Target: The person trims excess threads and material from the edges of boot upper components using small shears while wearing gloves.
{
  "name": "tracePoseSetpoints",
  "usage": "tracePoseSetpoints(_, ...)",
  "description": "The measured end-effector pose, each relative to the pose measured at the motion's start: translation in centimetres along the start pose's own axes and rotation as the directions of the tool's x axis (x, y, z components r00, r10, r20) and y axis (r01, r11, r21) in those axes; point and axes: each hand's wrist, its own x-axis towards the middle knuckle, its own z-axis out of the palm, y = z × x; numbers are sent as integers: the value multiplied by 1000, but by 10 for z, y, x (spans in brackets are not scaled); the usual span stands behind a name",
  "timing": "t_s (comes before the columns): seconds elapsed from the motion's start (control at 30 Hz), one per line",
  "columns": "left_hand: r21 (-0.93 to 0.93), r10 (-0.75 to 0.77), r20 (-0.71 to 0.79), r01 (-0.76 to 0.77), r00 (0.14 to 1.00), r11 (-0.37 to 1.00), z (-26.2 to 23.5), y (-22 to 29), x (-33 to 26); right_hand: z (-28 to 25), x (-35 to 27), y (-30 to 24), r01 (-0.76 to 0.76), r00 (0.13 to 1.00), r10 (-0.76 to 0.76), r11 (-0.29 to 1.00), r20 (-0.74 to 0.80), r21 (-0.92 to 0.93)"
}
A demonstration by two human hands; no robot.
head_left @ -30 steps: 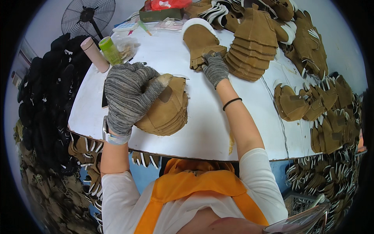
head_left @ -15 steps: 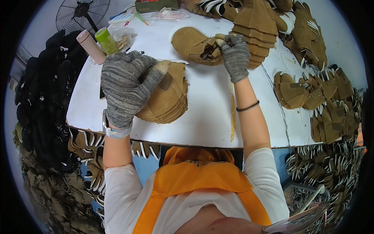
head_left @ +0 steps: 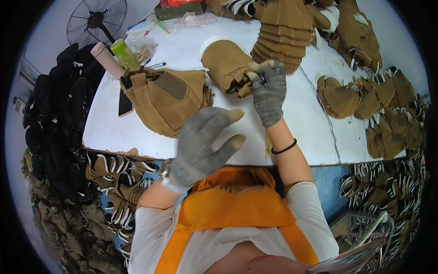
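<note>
Both my hands wear grey knit gloves with pale fingertips. My right hand (head_left: 269, 91) pinches the ankle edge of a brown suede shoe upper (head_left: 226, 64), which lies on the white tabletop with a pale rim showing at its toe. Over the table's front edge, my left hand (head_left: 203, 146) is open, thumb and forefinger spread, with nothing between them. Just beyond it sits a stack of brown suede uppers (head_left: 169, 98), the top one showing a darker elastic side panel.
Nested brown uppers (head_left: 280, 43) stand at the back, more uppers (head_left: 340, 98) lie right. Back left are a pink bottle (head_left: 107, 60), a green-lidded cup (head_left: 124, 54), a phone (head_left: 125, 104) and a fan (head_left: 95, 20). Black pieces (head_left: 54, 123) hang left; a wire basket (head_left: 360, 230) stands lower right.
My left hand has come off the stack of uppers, moving right and toward me, and its fingers have spread. The right hand's upper has turned, its ankle edge swinging nearer to me.
</note>
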Motion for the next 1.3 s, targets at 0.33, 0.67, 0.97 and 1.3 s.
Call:
tracePoseSetpoints(0.33, -796, -598, 319, 550, 735, 252, 120, -33, -48, -57, -96, -17, -97, 980, 112, 991, 162, -95)
tracePoseSetpoints(0.67, -719, -597, 670, 184, 442, -670, 138, -75, -49, -60, -43, 100, -663, 728, 631, 748, 269, 41)
tracePoseSetpoints(0.97, -680, -590, 663, 42, 462, -732, 133, -75, -53, -57, -33, 109, -975, 220, 673, 137, 706, 173)
tracePoseSetpoints(1.3, -826, -622, 463, 54, 631, -561, 148, -68, -53, -54, -39, 122, -912, 181, 704, -140, 686, 385)
